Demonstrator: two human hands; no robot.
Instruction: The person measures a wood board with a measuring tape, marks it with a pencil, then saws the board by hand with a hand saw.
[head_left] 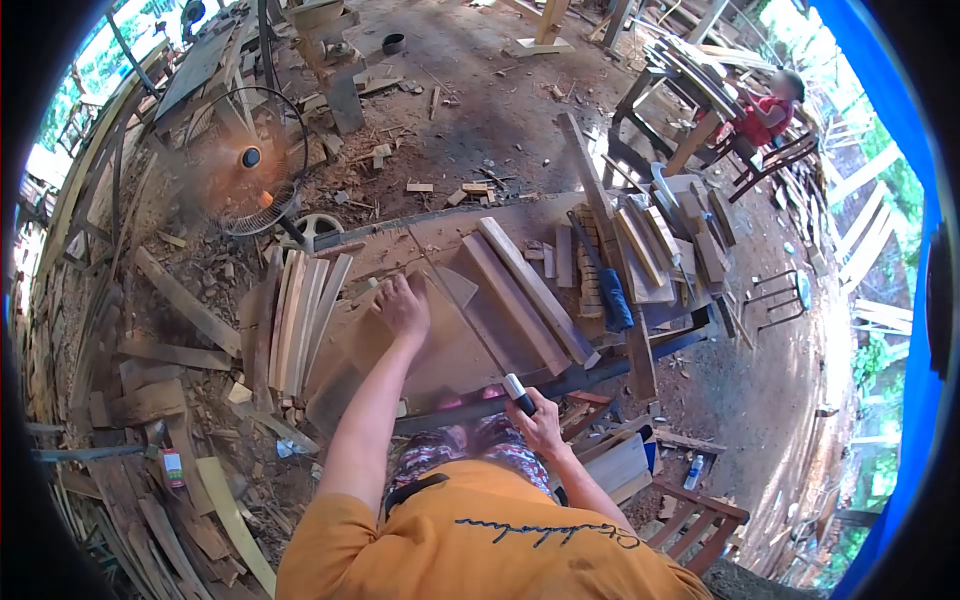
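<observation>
In the head view, my right hand [541, 425] is wrapped around the black and white handle of a handsaw [514, 384]. The saw's long thin blade runs away from me to the upper left, seen almost edge-on across a flat wooden board [440, 335]. My left hand [404, 310] lies on that board to the left of the blade, fingers spread and holding nothing. Whether the saw teeth touch the wood cannot be made out. Just right of the blade, two long wooden bars [535, 295] lie side by side on the workbench [375, 245].
Several upright-leaning strips [298, 310] stand at the bench's left. A fan [250, 160] is beyond them. On the right lie a blue-handled tool [614, 300] and stacked wood pieces [650, 240]. Scrap wood [160, 400] covers the left ground. A seated person [765, 120] is at the far right.
</observation>
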